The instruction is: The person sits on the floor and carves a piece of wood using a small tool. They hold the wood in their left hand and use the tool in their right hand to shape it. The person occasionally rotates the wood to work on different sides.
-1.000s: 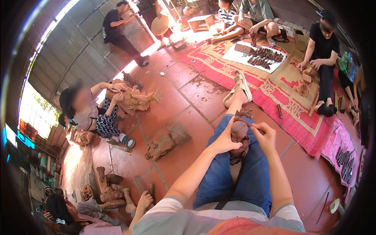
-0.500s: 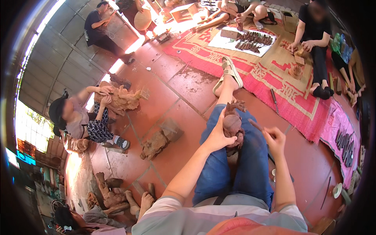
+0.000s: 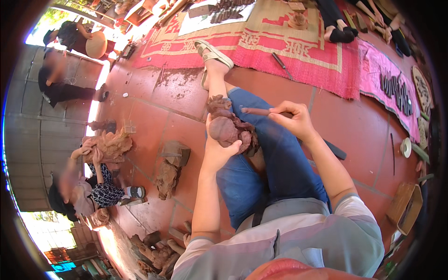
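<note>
Since half a second ago, the right hand (image 3: 293, 120) has closed in on the clay figure (image 3: 229, 127), now at frame centre.

Left hand (image 3: 218, 151) cups the figure from below, grip clenched around its base, over the jeans-clad lap (image 3: 280, 163). Its long axis runs from lower right up to upper left, toward the sandalled foot (image 3: 212, 53). The right hand, just right of it, pinches a slim wooden stick (image 3: 255, 111) pointing left at the clay.

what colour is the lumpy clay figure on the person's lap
Reddish-brown, the lumpy clay figure held by the left hand; seen in the head view.
</note>
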Motion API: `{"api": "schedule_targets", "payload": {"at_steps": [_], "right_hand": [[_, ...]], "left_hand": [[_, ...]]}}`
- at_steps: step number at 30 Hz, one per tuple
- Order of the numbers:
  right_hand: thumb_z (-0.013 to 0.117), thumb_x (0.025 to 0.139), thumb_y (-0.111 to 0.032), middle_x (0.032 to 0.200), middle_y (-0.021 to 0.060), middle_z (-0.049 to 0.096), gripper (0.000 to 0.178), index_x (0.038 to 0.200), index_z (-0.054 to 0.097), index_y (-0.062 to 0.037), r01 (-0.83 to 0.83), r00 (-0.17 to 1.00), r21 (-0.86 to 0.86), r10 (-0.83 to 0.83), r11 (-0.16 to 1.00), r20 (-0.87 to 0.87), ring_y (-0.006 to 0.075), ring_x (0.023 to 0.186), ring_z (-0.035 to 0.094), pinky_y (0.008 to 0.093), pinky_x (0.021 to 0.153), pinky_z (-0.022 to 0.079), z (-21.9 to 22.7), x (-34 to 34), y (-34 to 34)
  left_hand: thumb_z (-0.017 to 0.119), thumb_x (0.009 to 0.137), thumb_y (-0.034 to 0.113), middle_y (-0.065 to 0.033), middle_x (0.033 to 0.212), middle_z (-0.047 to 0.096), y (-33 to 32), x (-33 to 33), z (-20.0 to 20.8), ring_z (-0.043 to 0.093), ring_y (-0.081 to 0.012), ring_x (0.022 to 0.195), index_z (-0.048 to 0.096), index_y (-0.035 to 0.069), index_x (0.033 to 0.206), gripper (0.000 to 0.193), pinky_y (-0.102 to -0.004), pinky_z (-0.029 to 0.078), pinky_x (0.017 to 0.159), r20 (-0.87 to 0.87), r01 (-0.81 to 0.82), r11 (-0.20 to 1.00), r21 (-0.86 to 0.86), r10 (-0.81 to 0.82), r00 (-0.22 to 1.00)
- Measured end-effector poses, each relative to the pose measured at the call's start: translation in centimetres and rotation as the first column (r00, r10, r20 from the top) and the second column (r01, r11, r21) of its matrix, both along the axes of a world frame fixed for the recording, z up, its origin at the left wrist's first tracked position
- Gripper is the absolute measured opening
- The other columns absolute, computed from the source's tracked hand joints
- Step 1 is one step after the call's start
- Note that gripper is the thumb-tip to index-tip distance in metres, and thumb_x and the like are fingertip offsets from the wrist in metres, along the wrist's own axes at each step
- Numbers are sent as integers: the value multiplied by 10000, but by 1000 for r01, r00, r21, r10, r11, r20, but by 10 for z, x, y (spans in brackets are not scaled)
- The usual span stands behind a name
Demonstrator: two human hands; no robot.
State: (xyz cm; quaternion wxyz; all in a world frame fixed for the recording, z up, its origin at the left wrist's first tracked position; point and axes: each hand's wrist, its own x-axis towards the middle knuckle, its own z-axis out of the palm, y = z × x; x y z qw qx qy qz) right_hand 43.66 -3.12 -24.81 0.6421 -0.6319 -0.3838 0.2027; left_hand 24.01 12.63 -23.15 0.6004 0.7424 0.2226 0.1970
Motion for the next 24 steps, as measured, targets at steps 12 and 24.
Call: {"api": "schedule_targets", "payload": {"at_steps": [12, 24], "right_hand": [[562, 835, -286, 723, 49, 651, 166, 787, 679, -179, 102, 853, -345, 97, 933, 513, 231, 693, 638, 325, 594, 494, -35, 49, 31], [739, 692, -123, 721, 63, 639, 124, 794, 698, -64, -367, 859, 153, 271, 917, 434, 206, 621, 595, 316, 583, 463, 32, 0, 90]], "left_hand": [[713, 628, 17, -130, 1236, 421, -2, -3, 3, 414, -216, 1190, 122, -13, 1390, 965, -340, 342, 1009, -57, -18, 998, 67, 22, 998], [732, 657, 123, -124, 1295, 407, -6, 0, 14, 378, -203, 1228, 288, -11, 1337, 823, -371, 308, 1033, -68, -43, 997, 67, 48, 996]]}}
